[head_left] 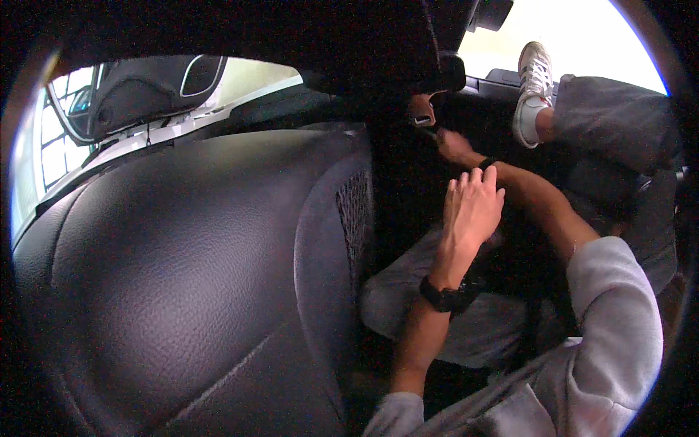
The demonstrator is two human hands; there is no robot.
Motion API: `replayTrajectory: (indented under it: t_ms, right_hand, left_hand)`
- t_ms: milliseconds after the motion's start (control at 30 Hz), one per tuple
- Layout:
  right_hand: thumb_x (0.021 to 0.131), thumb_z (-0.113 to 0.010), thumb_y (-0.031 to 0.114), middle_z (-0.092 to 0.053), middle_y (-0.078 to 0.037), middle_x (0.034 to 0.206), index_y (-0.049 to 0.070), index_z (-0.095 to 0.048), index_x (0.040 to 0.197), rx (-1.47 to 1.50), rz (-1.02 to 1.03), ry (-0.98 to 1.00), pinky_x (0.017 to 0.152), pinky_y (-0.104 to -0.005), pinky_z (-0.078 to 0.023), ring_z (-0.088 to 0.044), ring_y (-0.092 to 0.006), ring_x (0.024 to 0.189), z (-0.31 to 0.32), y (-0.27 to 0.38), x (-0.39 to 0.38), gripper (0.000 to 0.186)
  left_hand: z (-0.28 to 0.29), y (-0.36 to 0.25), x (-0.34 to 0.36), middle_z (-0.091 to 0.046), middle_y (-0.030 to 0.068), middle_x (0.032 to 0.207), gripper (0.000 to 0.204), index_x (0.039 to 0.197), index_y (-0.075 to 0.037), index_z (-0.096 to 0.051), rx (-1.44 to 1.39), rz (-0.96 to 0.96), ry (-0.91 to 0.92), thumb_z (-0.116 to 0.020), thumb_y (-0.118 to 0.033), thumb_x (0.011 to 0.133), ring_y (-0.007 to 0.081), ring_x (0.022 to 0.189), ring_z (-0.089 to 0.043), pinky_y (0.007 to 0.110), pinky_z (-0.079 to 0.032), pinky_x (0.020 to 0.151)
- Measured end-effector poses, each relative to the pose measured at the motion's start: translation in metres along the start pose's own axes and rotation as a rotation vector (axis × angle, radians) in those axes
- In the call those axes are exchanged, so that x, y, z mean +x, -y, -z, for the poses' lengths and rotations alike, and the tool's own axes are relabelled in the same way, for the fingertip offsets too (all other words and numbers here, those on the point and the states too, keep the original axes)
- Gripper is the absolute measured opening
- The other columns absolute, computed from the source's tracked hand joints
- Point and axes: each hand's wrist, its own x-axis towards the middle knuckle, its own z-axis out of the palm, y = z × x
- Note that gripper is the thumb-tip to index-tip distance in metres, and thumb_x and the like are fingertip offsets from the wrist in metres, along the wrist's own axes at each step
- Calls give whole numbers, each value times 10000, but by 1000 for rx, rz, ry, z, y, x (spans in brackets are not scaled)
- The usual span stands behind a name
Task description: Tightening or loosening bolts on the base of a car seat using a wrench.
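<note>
My left hand, with a black watch on its wrist, is raised with its back toward me. Its fingers are slightly bent and apart, with nothing visible in them. Farther off, my right hand is closed and a little blurred, and a dark band crosses its wrist just beyond my left fingertips. A thin, pale piece sticks out from the right fingers; I cannot make out what it is. Just ahead of it is a small reddish-brown part with an opening, under dark trim.
A large black leather seatback with a mesh pocket fills the left side. My bent legs in grey trousers and a white sneaker are at the right, by the bright door opening. An open car door shows at upper left.
</note>
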Motion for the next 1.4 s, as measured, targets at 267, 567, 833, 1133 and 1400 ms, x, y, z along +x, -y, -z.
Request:
replayTrajectory:
  t_ms: [267, 567, 833, 1133, 1400]
  right_hand:
    - [803, -539, 134, -652, -254, 885, -21, -635, 878, 116, 23, 41, 694, -477, -511, -642, -415, 822, -76, -55, 21, 197]
    - [801, -557, 145, -659, -233, 857, -13, -650, 840, 160, -110, 60, 666, -465, -517, -651, -396, 788, -76, -12, 15, 187]
    - [804, -567, 153, -662, -221, 846, -4, -658, 824, 65, -25, 45, 653, -461, -518, -657, -377, 769, -42, -11, 39, 183]
    - [816, -552, 202, -671, -141, 769, 62, -676, 768, -622, 279, -263, 568, -434, -506, -656, -308, 693, 32, -79, 56, 193]
    - [835, -527, 217, -677, -211, 930, 51, -654, 921, -103, -112, 6, 748, -477, -531, -665, -381, 868, 21, -7, -3, 227]
  left_hand:
    - [-8, -14, 2, -598, 179, 1082, 347, 1173, -47, -525, -1, -47, 3, -559, -264, 904, 361, 1021, -564, 467, -439, 875]
    - [-5, -10, 3, -593, 177, 1093, 339, 1195, -42, -521, 17, -46, -45, -536, -230, 913, 361, 1008, -574, 464, -442, 879]
    - [-6, -3, 3, -591, 190, 1088, 381, 1235, -28, -495, 35, -49, -68, -538, -220, 908, 361, 1001, -576, 463, -444, 865]
    - [-21, -38, 13, -590, 205, 1108, 504, 1317, -20, -428, -114, -112, -45, -572, -252, 893, 367, 1010, -571, 469, -437, 874]
    - [-7, -20, 4, -601, 177, 1068, 363, 1180, -30, -506, 12, -51, 22, -563, -257, 903, 354, 1002, -575, 462, -441, 871]
